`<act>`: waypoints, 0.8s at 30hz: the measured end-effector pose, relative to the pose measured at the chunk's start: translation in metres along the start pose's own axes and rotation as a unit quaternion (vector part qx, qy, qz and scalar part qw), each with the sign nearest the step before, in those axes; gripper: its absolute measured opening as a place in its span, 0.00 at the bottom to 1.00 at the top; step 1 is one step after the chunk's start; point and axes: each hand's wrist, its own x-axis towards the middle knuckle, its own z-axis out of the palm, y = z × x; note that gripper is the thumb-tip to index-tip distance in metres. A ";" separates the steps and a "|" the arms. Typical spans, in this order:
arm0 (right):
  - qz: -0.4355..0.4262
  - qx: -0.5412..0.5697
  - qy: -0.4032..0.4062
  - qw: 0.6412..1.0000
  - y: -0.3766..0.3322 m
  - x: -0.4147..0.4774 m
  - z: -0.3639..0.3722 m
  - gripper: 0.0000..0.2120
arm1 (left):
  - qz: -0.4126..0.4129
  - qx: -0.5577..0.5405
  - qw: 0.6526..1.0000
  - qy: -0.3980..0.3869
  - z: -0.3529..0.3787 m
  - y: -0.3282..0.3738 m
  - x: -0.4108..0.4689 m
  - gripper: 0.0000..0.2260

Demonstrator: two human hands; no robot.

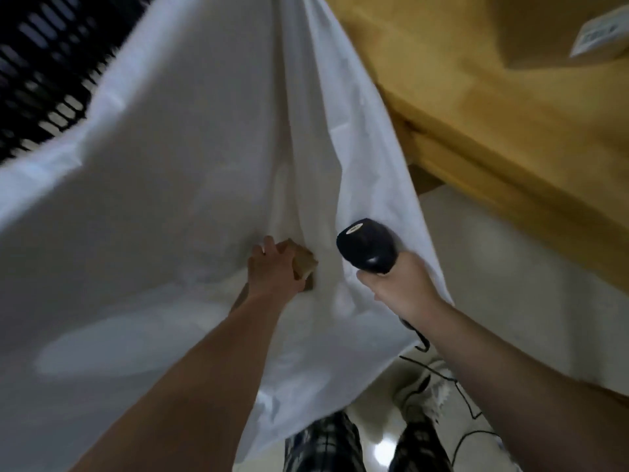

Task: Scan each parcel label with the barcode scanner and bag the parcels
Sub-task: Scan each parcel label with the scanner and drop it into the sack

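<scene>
Okay, white bag (pixel 170 165) fills the frame's left; left hand (pixel 272 270) grips a small brown parcel (pixel 304 264) against it. At its 3 o'clock, right hand (pixel 398 287) wraps the black scanner (pixel 367 247) — wooden table (pixel 510 131) at 1 o'clock.

Nothing legible in this shot. Top right, a white paper label (pixel 600 37) sits on the brown cardboard box (pixel 544 39) on the yellow wooden bench (pixel 476 124). There are dark printed marks across the label, but blur smears them past reading: no letters, no digits come through. Down at centre, the head of the black handheld barcode scanner (pixel 369 248) carries a small pale oval sticker (pixel 354 229), too small and soft to make out.
</scene>
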 end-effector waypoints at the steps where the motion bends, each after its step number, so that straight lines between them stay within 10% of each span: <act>1: -0.008 -0.021 -0.003 1.000 0.003 0.002 0.005 0.09 | -0.006 0.010 1.000 -0.009 0.005 -0.002 0.005 0.30; 12: -0.025 0.063 0.066 0.996 -0.013 -0.028 -0.018 0.08 | 0.035 -0.087 0.982 0.162 -0.080 0.028 -0.038 0.10; 24: -0.007 0.291 0.227 0.929 -0.031 -0.103 -0.205 0.13 | 0.275 -0.166 0.920 0.226 -0.218 0.191 -0.118 0.19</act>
